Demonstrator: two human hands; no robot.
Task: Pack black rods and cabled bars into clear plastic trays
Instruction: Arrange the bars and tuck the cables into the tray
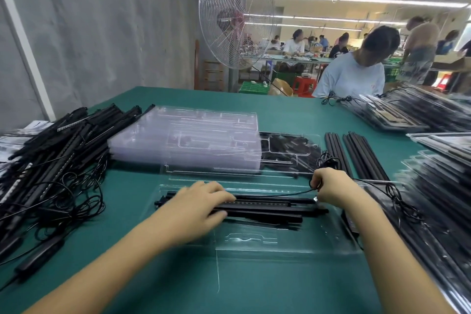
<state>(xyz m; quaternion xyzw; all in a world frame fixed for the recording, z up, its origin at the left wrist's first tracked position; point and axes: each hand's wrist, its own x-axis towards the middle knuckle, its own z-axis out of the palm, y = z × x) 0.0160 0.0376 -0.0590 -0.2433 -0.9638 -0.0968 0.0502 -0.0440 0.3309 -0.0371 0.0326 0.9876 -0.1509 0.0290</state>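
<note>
Left hand (200, 208) lies flat on black rods (267, 209) in the clear tray (280, 246) by the table's (285, 115) near edge, right hand (334, 186) pinches a cable (293, 194)

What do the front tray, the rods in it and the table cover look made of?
Tray: thin clear plastic, glossy; it is see-through, with moulded pockets and glare. Rods: black with a faint sheen, likely plastic or coated metal; cannot tell which. Table cover: dull green, probably fabric or felt; no shine.

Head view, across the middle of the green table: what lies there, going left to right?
Heap of black cabled bars → stack of empty clear plastic trays → neat rows of loose black rods → stacks of filled clear trays.
</note>
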